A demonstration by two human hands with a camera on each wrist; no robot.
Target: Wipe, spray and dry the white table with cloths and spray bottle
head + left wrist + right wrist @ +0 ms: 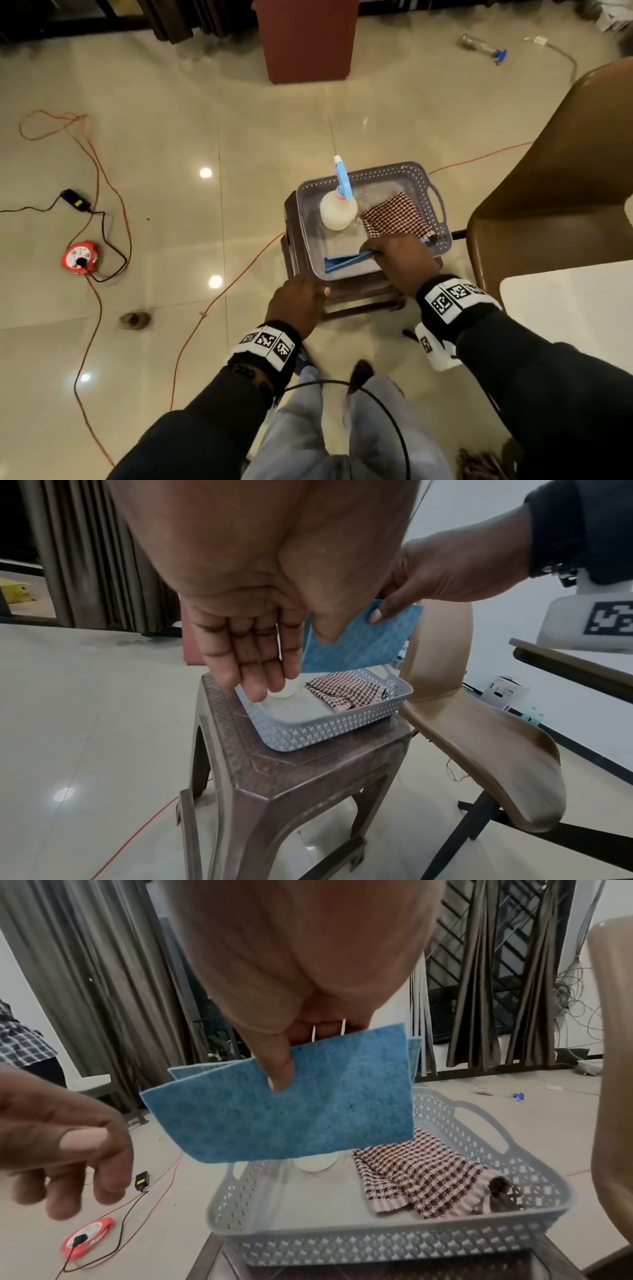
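Observation:
My right hand [400, 260] pinches a folded blue cloth [284, 1112] by its top edge and holds it just above the grey basket [373, 274]. The blue cloth [346, 263] hangs over the basket's near side; it also shows as the blue cloth [359, 645]. Inside the basket stand a white spray bottle [338, 210] with a blue nozzle and a brown checked cloth [394, 216], seen too as the checked cloth [421, 1175]. My left hand [298, 305] hovers at the stool's near left corner, fingers straight and holding nothing [253, 653]. The white table [575, 305] shows its corner at right.
The basket sits on a brown plastic stool [284, 772]. A tan chair [555, 178] stands right of it, next to the table. Orange and black cables and a red cable reel [80, 262] lie on the tiled floor at left. A red bin [305, 41] stands beyond.

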